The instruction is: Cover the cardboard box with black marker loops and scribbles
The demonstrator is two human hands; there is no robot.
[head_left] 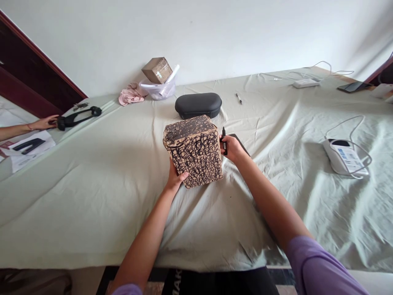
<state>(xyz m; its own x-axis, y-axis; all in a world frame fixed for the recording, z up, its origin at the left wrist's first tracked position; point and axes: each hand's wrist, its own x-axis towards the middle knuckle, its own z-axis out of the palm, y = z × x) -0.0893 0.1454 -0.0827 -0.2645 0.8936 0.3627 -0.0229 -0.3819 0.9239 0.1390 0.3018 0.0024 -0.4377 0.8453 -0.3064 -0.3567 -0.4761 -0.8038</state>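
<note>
A brown cardboard box (198, 157), its visible faces covered in black looping scribbles, is tilted up over the cloth in front of me. My left hand (176, 176) grips its lower left corner, thumb on the front face and the other fingers hidden behind. At the box's right edge, my right hand (231, 148) has its fingers closed around a black marker (224, 141), which points upward. Some of those fingertips are hidden by the box. Just beyond the box lies a black oval zip case (198, 105).
A flat dark item (241, 144) lies partly behind my right hand. At the back are a small carton (157, 70) on a plastic tub (159, 91), pink cloth (132, 94) and a pen (238, 98). Another person's hand (46, 122) touches a black device (78, 118). A white corded device (345, 157) sits right.
</note>
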